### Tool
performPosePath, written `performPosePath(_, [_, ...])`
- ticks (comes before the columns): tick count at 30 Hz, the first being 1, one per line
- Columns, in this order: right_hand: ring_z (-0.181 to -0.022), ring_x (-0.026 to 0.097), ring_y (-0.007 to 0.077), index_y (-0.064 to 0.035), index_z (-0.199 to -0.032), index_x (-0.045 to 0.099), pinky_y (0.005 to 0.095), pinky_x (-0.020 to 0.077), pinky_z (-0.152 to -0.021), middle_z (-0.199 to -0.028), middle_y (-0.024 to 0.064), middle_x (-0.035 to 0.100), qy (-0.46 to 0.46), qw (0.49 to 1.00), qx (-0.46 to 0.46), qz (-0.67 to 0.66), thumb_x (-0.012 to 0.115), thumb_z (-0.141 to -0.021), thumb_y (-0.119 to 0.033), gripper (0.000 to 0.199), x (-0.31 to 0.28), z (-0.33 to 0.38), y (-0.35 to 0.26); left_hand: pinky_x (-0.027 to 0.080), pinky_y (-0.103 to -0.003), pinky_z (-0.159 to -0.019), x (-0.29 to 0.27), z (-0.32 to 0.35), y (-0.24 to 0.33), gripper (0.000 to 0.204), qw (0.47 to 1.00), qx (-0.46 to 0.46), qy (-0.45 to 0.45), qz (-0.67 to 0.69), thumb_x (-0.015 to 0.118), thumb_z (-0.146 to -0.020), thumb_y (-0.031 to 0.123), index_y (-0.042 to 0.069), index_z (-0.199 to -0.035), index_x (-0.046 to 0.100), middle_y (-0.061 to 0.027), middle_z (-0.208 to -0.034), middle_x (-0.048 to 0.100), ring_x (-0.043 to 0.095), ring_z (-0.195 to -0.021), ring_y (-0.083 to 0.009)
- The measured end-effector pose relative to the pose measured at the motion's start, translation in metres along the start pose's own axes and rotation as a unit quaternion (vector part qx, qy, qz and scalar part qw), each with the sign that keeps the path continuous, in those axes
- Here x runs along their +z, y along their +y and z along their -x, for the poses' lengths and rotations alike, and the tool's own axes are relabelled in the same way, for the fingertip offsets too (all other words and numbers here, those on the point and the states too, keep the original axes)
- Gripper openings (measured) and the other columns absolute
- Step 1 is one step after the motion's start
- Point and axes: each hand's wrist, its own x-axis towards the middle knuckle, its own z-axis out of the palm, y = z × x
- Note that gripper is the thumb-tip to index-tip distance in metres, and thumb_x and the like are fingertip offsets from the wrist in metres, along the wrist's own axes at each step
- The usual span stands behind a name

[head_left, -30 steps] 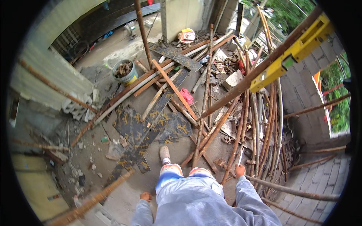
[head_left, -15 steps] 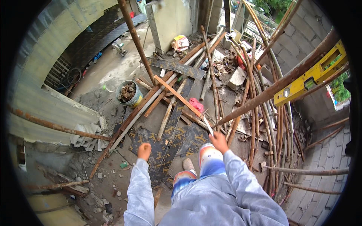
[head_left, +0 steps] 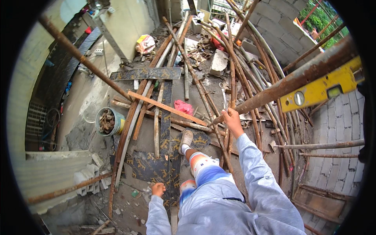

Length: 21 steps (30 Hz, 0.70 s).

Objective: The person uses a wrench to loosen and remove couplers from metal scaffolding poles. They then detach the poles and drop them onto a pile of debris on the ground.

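My right hand (head_left: pixel 232 120) is closed around the near end of a long silver wrench (head_left: pixel 223 94). The wrench's ring-shaped head points away from me. Beside that hand runs a thick rusty pole (head_left: pixel 286 91), slanting up to the right; whether they touch I cannot tell. A yellow spirit level (head_left: pixel 315 95) lies along the pole's right side. Lower and to the left, my left hand (head_left: pixel 158 189) hangs with curled fingers and nothing visible in it, above dark patterned boards (head_left: pixel 152 166).
Rusty poles (head_left: pixel 232 74) and an orange-brown plank (head_left: pixel 166 106) lie across the ground ahead. A bucket of debris (head_left: pixel 110 122) stands left. A concrete block (head_left: pixel 218 62) sits among the poles. Another rusty pole (head_left: pixel 84 60) slants across the left. A block wall (head_left: pixel 335 129) rises at right.
The view has shifted, with the floor items now further left. One of my feet has stepped forward onto the boards. The wrench in my right hand now points more straight ahead.
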Motion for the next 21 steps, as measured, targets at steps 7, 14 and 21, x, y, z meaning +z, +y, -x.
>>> performPosePath(7, [-0.059, 0.039, 0.0102, 0.0020, -0.074, 0.055, 0.0338, 0.0352, -0.052, -0.060, 0.0021, 0.045, 0.057, 0.997, 0.035, 0.044, 0.065, -0.094, -0.018, 0.031, 0.011, -0.043, 0.046, 0.051, -0.035, -0.060, -0.028, -0.011, 0.054, 0.022, 0.989, -0.127, 0.012, -0.074, 0.059, -0.097, 0.027, 0.009, -0.107, 0.068, -0.0020, -0.088, 0.071, 0.067, -0.075, -0.0129])
performPosePath(14, [-0.065, 0.043, 0.0062, 0.0028, -0.086, 0.062, 0.0300, 0.0377, -0.054, -0.066, -0.0019, 0.052, 0.060, 0.991, 0.069, 0.095, 0.064, -0.095, -0.014, 0.019, 0.013, -0.070, 0.027, 0.049, -0.031, -0.060, -0.049, -0.049, 0.183, 0.016, 0.996, -0.054, 0.029, -0.059, 0.056, -0.099, 0.018, 0.010, -0.108, 0.066, -0.0024, -0.087, 0.070, 0.067, -0.075, -0.0126])
performPosePath(21, [-0.072, 0.053, 0.0112, 0.0019, -0.101, 0.068, 0.0330, 0.0466, -0.065, -0.075, 0.0071, 0.062, 0.042, 0.989, 0.063, 0.126, 0.064, -0.097, -0.023, 0.025, 0.009, -0.083, 0.029, 0.050, -0.031, -0.050, -0.070, -0.136, 0.202, 0.014, 1.000, 0.005, -0.003, -0.030, 0.055, -0.098, 0.021, 0.011, -0.104, 0.064, -0.0048, -0.083, 0.069, 0.065, -0.065, -0.0143])
